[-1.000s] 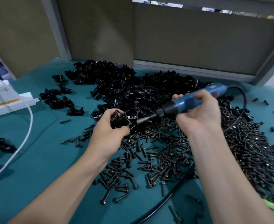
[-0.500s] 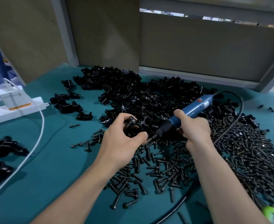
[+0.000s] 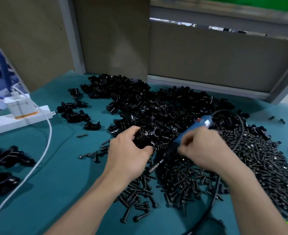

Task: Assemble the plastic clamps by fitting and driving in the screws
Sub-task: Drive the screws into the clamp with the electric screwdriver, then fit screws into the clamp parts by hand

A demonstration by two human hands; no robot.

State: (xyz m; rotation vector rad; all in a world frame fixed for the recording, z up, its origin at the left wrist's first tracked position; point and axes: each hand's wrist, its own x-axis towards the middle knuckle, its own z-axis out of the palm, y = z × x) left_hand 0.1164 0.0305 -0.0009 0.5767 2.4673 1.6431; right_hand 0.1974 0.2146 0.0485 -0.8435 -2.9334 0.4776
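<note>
Above the screws heaped on the counter, the left hand grips a black clamp and the blurred right hand curls round the blue screwdriver; seating a screw and aligning the bit likely follows.

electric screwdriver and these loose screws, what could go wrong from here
The electric screwdriver has its bit close beside the left hand gripping the clamp; a slip could jab it. Its cord loops across the screw pile, so a tug may scatter screws. The right hand is blurred; its hold on the tool may be loose.
</note>
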